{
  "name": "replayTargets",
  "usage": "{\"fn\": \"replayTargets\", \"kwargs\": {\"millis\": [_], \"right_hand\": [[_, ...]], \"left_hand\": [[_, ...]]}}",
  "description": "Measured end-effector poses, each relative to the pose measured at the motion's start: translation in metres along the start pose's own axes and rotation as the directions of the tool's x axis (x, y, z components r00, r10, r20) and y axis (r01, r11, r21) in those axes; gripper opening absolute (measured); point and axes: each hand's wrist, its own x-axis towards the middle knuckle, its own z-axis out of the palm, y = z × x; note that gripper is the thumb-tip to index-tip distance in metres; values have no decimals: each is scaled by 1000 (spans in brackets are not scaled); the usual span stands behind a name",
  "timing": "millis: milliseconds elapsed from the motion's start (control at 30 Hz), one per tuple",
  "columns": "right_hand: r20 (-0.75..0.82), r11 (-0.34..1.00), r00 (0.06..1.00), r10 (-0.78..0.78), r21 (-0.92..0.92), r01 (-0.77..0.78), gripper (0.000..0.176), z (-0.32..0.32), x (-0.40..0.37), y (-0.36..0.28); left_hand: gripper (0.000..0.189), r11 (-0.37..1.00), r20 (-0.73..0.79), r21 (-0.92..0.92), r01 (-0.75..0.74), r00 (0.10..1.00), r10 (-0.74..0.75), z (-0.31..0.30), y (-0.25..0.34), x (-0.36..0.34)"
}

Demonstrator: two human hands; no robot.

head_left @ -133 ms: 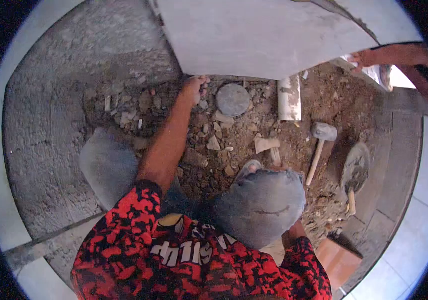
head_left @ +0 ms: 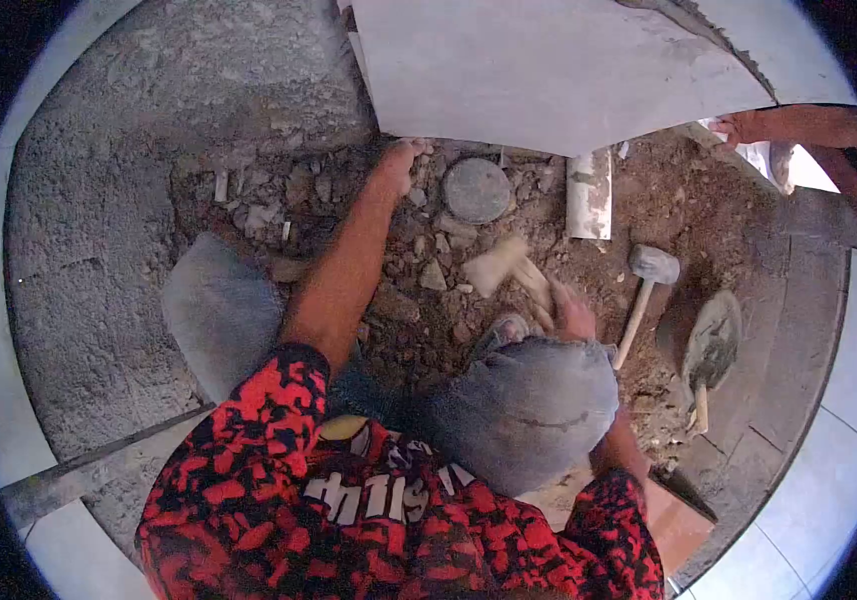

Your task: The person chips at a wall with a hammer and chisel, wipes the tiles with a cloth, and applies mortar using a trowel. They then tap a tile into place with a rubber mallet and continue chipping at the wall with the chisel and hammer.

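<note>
My left hand [head_left: 404, 165] is at the lower left corner of a large pale tile [head_left: 549, 75], its fingers curled against the tile's edge. My right hand [head_left: 574, 310], just beyond my right knee, grips the wooden handle of a small axe-like hammer [head_left: 497, 266], whose light, blurred head points left over the rubble. To the right, a rubber mallet [head_left: 655, 264] lies on the dirt. A round grey disc [head_left: 477, 190] and a white pipe [head_left: 589, 195] sit just below the tile's edge.
Another person's arms [head_left: 804, 126] reach in at the right of the tile. A trowel [head_left: 712, 345] with mortar lies at the right. Broken stones [head_left: 433, 276] cover the soil between my knees. Rough grey concrete [head_left: 99, 240] spans the left, and an orange brick [head_left: 679, 520] is at the lower right.
My right hand has come into view past the knee, and the hammer's head has lifted and swung up and left. The whole view has shifted slightly.
</note>
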Motion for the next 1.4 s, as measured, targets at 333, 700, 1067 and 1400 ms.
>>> {"fn": "replayTargets", "kwargs": {"millis": [333, 700, 1067, 1400], "right_hand": [[505, 567, 817, -279, -600, 565, 43, -3, 141, -76], [532, 615, 796, -288, -534, 580, 32, -21, 157, -91], [702, 510, 643, -305, -450, 733, 31, -31, 147, -123], [683, 613, 717, -139, -510, 604, 34, -38, 141, -135]], "left_hand": [[14, 981, 218, 108, -163, 966, 136, -7, -35, 53], [18, 981, 85, 180, -73, 995, 58, 10, -11, 12], [16, 982, 174, 40, -187, 969, 178, 3, -23, 26], [21, 982, 151, 144, -120, 984, 98, 1, -16, 45]]}}
